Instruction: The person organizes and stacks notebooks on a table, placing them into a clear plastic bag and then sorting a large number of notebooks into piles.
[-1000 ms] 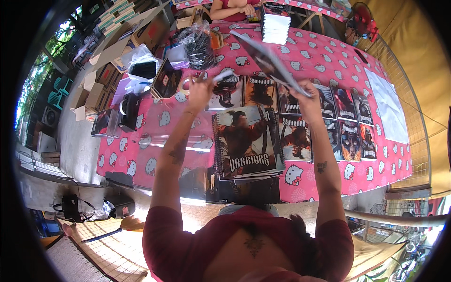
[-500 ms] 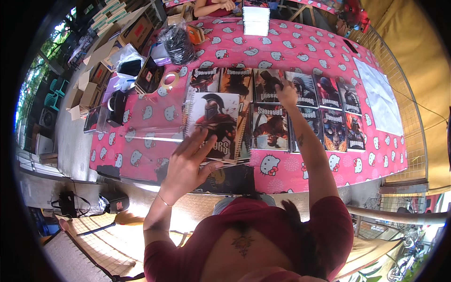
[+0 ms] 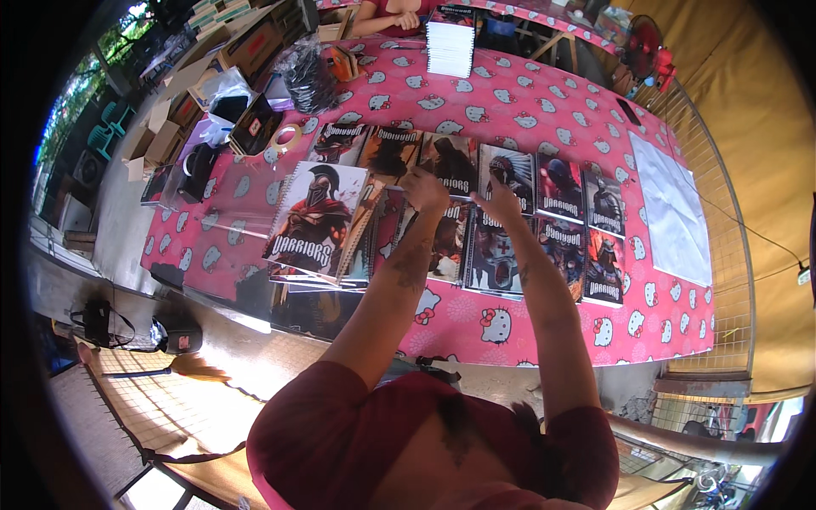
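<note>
Spiral-bound notebooks with warrior covers lie in two rows on the table. My left hand (image 3: 427,190) bends its fingers at the lower left edge of a notebook with a dark hooded figure (image 3: 449,160). My right hand (image 3: 500,204) lies over the lower left part of a notebook with a feather-headdress figure (image 3: 518,168), thumb and fingers apart. Left of my arms is a notebook stack topped by a helmeted red-caped warrior (image 3: 316,217). My forearms partly cover the near row, including a notebook with a masked face (image 3: 500,246).
A pink patterned cloth (image 3: 501,327) covers the table. A tape roll (image 3: 286,138), black plastic bundle (image 3: 308,81) and cardboard boxes (image 3: 174,127) are at the left. White sheets (image 3: 671,204) lie at the right. A tall notebook stack (image 3: 450,47) stands far back, near another person's arm (image 3: 384,25).
My left hand has left the helmeted-warrior stack and moved right to the hooded-figure notebook. My right hand has drawn slightly nearer me. The whole view has shifted.
</note>
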The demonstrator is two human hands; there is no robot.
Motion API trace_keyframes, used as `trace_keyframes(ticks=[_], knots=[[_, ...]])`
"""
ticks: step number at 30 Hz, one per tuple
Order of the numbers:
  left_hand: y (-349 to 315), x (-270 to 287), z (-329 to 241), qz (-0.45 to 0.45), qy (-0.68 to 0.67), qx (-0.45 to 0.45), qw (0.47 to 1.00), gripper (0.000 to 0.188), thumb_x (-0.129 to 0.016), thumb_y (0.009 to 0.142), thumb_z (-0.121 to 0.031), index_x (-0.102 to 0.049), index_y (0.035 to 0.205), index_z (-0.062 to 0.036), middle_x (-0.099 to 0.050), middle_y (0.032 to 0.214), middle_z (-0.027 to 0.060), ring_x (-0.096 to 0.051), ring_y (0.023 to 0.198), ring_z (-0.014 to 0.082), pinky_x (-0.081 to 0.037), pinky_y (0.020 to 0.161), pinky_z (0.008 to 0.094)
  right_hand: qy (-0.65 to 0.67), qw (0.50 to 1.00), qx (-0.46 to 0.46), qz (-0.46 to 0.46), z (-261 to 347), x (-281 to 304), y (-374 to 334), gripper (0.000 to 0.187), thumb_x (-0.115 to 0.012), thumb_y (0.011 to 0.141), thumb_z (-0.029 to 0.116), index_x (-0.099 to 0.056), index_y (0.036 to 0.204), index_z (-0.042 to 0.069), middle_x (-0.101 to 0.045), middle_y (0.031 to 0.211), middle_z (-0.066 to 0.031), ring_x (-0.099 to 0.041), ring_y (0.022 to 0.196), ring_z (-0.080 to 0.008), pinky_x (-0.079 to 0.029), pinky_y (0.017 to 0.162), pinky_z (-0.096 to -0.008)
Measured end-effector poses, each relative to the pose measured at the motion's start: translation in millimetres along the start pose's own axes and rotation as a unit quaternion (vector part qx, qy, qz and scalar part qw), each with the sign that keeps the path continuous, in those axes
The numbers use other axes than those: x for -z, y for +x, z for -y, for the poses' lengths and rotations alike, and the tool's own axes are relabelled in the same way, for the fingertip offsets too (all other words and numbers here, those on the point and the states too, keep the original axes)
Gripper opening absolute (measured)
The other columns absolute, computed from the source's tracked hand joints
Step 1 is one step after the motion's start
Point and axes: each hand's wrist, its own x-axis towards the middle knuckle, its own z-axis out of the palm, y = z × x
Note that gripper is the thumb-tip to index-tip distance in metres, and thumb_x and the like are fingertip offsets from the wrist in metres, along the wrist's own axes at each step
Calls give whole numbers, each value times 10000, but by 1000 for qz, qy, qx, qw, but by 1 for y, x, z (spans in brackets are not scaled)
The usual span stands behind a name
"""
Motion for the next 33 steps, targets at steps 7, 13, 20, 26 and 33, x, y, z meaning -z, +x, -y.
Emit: trace_keyframes(ticks=[7,13,20,26,33], knots=[[34,60,-60,-22,-219,-39,975,436,-610,833,-226,-461,1108,77,-589,1038,319,-576,974,528,-489,883,535,-28,996,-71,50,5,13,15,523,-694,787,314,-579,1199,13,-627,1109,-267,-633,999,-424,-543,814,-494],[-9,302,-29,-66,-651,-132,744,510,-622,874,3,-473,1347,-115,-640,989,35,-566,754,62,-415,512,179,553,828,-51,-74,53,87,0,271,-596,850,54,-594,1115,-2,-656,962,-51,-623,837,-153,-516,701,-297],[-18,388,95,-113,-518,-193,825,444,-569,928,-2,-517,1369,2,-614,1264,110,-611,1072,167,-478,936,288,252,880,329,-234,210,48,-39,412,-614,715,-74,-626,1095,85,-608,1054,-112,-597,974,-318,-493,828,-398],[-28,337,213,-24,0,-264,964,527,-712,860,-247,-575,1320,-30,-595,1213,195,-551,1164,265,-405,988,353,434,880,172,-87,204,-5,-68,553,-545,859,-43,-519,1385,122,-450,1451,-94,-406,1358,-238,-267,1121,-328],[68,293,234,268,-453,-6,850,656,-670,873,-381,-474,1391,-30,-554,1299,100,-499,1198,206,-390,991,300,614,779,-69,112,278,-24,-95,931,-524,926,590,-31,1564,125,-90,1621,-135,-94,1492,-246,-134,1175,-390]])
